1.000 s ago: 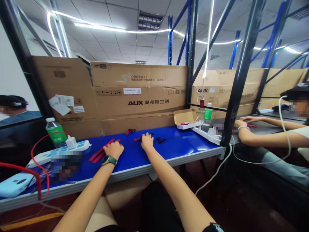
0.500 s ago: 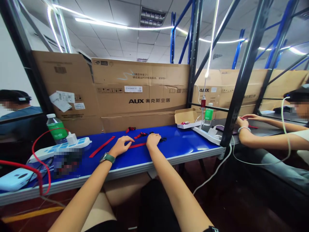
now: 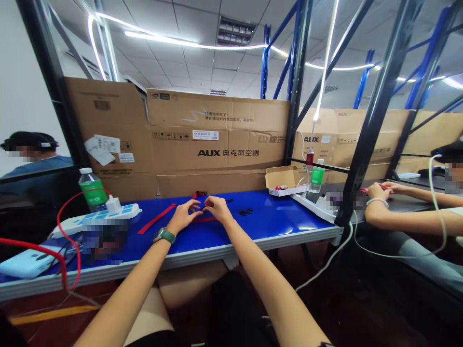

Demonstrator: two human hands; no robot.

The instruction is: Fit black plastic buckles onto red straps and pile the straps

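Observation:
Over the blue tabletop, my left hand (image 3: 184, 215) and my right hand (image 3: 218, 209) meet with fingertips curled together. Both are closed around a small black piece (image 3: 204, 209); its kind is too small and covered to make out. Just beneath them a red strap (image 3: 205, 220) lies flat, partly hidden by the fingers. Another red strap (image 3: 157, 219) rests to the left of my left hand. Behind the hands is a red strap with a black buckle (image 3: 199, 193). Small loose black pieces (image 3: 246, 212) lie right of my right hand.
At the left are a power strip (image 3: 97, 219), a green-labelled bottle (image 3: 91, 189) and a light blue device (image 3: 29, 261) with red cable. An open cardboard box (image 3: 284, 180) and a second power strip (image 3: 314, 208) sit at right. Cardboard panels (image 3: 224, 168) stand behind; a co-worker's hands (image 3: 381, 190) are farther right.
My right hand has moved left from the black pieces, uncovering them, and now meets my left hand. The red-and-black piece that lay between the hands is no longer visible there.

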